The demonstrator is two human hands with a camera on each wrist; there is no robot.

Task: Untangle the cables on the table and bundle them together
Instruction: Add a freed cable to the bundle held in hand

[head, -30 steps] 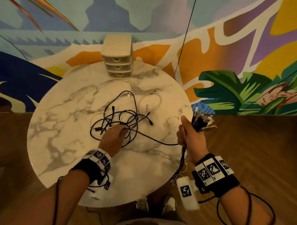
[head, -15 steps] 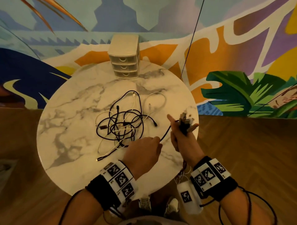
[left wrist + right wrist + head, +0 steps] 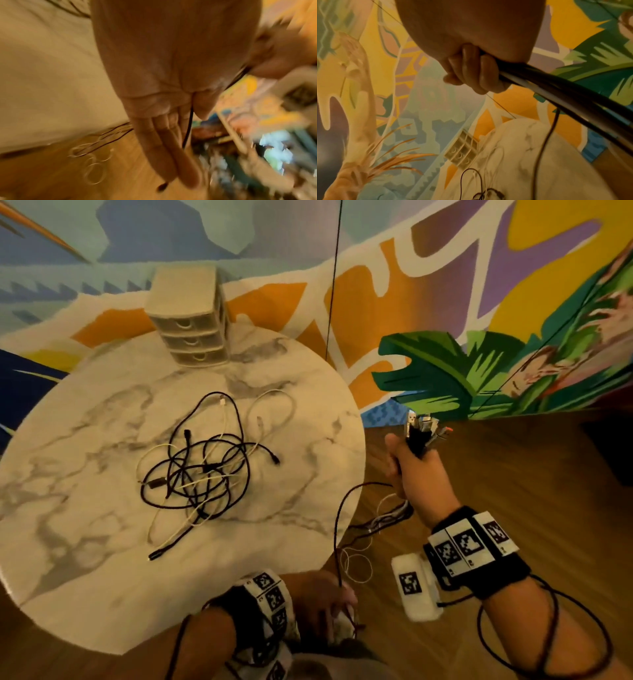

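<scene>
Since 0.5 s ago left hand [image 3: 323, 599] dropped below near table [image 3: 78, 594] edge, pinching black cable [image 3: 337, 529], prob. running it straight. Right hand [image 3: 416, 472] fists the freed bundle [image 3: 423, 431], plugs up. Tangle [image 3: 202, 467] sits mid-table.

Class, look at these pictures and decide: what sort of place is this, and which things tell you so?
Probably a lounge or café-style room, not a workshop: a round marble table on a wooden floor, a bright painted mural behind, and a small drawer unit.
</scene>
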